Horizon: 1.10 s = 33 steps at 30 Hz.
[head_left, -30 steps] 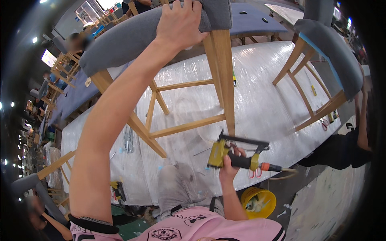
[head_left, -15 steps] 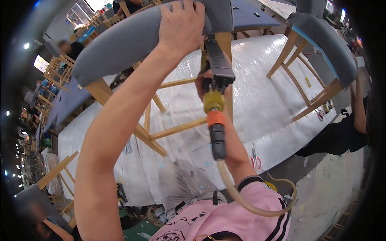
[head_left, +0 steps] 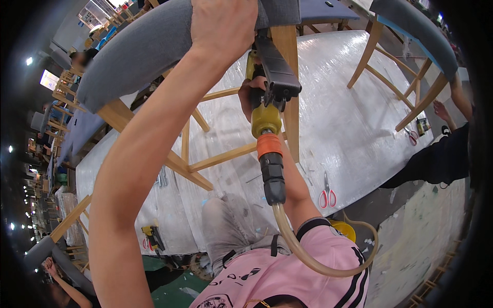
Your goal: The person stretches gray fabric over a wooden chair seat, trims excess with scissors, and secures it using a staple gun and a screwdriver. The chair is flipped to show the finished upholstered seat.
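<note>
A wooden chair with a grey padded fabric seat (head_left: 141, 51) stands tilted in front of me on the plastic-covered table. My left hand (head_left: 223, 25) lies over the seat's edge, gripping it; the fingertips are cut off by the top of the picture. My right hand (head_left: 250, 95) is wrapped round a yellow and black air staple gun (head_left: 268, 119), whose nose is up under the seat beside a chair leg (head_left: 291, 102). The gun partly hides that hand. From its orange and black coupling a tan air hose (head_left: 292, 238) loops down across my pink shirt.
The table has a plastic-wrapped top (head_left: 339, 97). Red-handled scissors (head_left: 327, 192) lie at its near right. Another grey chair (head_left: 416, 36) stands at the right, with a co-worker's hand (head_left: 442, 110) near it. A second yellow-black tool (head_left: 152, 237) lies at the near left.
Most of the scene sits higher in the picture. My hands keep their holds on seat and gun. The co-worker's chair at the right has shifted, and that person's hand has come into view.
</note>
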Motion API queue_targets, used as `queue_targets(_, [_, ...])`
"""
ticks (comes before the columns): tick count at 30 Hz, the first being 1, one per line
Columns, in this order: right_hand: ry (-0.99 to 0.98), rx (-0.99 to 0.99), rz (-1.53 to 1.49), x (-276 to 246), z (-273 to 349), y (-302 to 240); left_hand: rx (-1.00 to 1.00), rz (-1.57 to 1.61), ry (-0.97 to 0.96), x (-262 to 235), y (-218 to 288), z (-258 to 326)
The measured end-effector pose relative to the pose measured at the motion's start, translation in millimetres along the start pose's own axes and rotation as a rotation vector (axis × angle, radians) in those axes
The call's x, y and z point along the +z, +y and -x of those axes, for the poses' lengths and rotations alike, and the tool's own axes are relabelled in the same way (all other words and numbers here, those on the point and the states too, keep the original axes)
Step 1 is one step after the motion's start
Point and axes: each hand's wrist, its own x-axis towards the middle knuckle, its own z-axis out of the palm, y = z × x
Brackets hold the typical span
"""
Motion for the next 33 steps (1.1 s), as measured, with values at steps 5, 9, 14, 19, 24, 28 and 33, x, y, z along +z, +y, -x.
queue_targets(5, [0.003,-0.032,-0.182,-10,-8,-20,-0.003,-0.006,0.037,0,2,4])
queue_targets(9, [-0.027,-0.172,-0.082,-12,-19,-34,0.0,0.019,0.015,-2,-2,4])
queue_targets(14, [-0.016,-0.079,-0.092,-16,-18,-45,-0.005,0.036,-0.018,-4,2,-3])
queue_targets(19, [-0.026,-0.339,-0.025,-22,-26,-47,-0.002,0.006,-0.019,-4,0,3])
queue_targets(24, [-0.062,-0.179,-0.033,-29,-31,-53,-0.04,0.036,-0.108,-9,2,1])
queue_targets(28, [-0.054,-0.281,0.062,-42,-19,-68,0.114,0.018,0.008,0,-16,10])
queue_targets(33, [0.221,-0.104,-0.155,-115,91,-57,0.141,0.205,-0.094,-36,-71,22])
